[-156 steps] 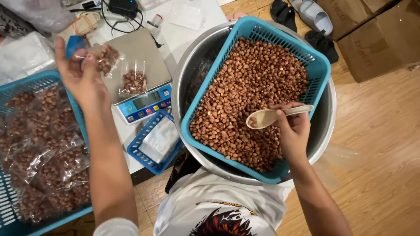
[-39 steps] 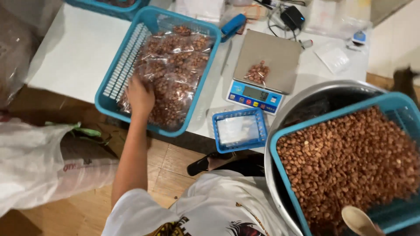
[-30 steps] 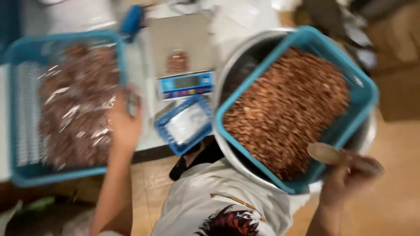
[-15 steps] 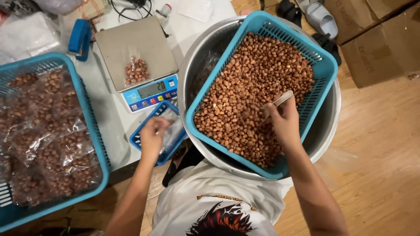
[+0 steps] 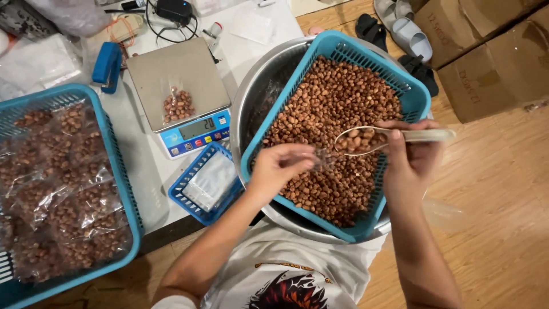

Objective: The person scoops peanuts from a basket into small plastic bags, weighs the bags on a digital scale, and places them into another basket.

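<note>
Peanut scoop point(image 5: 366, 140) over basket point(image 5: 412, 94) (wood floor point(image 5: 503, 217), white tbl point(image 5: 143, 160))

White short-sleeved T-shirt point(image 5: 297, 274) with a dark red-and-black chest print, both forearms bare

Digital scale point(image 5: 182, 94) bearing a small bag of peanuts point(image 5: 178, 105), blue stapler point(image 5: 107, 64), cardboard boxes point(image 5: 486, 51), sandals point(image 5: 394, 28)

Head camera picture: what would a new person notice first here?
First, the blue basket full of peanuts, sitting in a metal bowl at the centre. Above it the right hand holds a loaded spoon beside the left hand. On the left, a second blue basket holds filled clear bags.
</note>
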